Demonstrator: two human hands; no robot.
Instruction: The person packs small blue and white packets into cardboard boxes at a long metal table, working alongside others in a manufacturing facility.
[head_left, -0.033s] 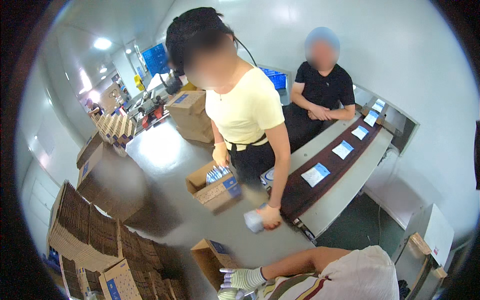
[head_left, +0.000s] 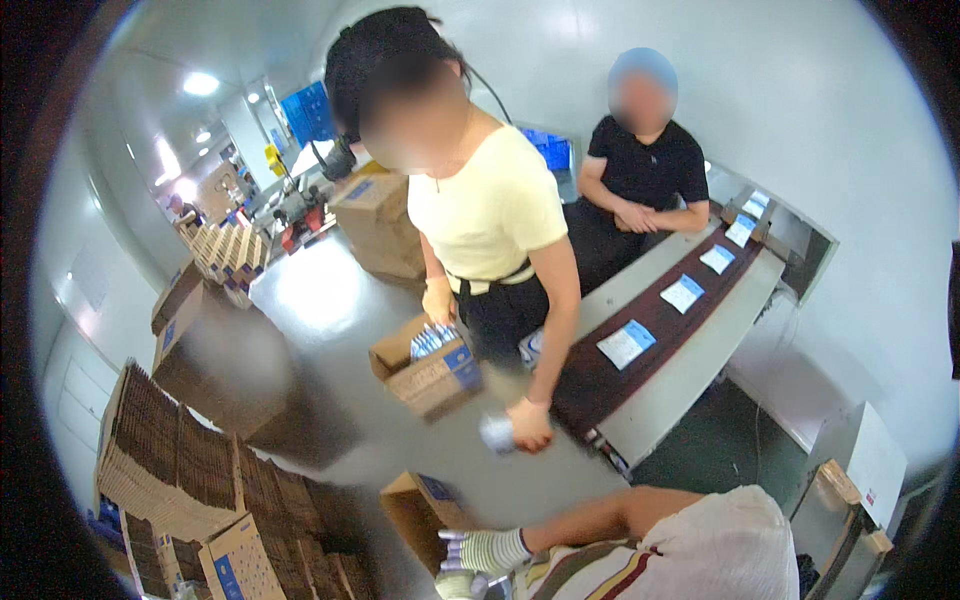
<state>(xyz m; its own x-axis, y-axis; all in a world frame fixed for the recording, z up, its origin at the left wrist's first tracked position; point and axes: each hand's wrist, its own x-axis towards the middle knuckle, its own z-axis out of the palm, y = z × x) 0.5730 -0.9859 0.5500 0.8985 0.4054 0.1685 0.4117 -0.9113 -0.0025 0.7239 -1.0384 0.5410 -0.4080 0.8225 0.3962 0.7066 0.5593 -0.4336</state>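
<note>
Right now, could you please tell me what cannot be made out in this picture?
All in the head view:
Left hand: cut off by the lower edge; its grip is unclear.
Inside of the near carton: shadowed, partly covered by the right hand.
Pale packet in the co-worker's hand: details blurred.
Far person at left: too small for detail.
</note>
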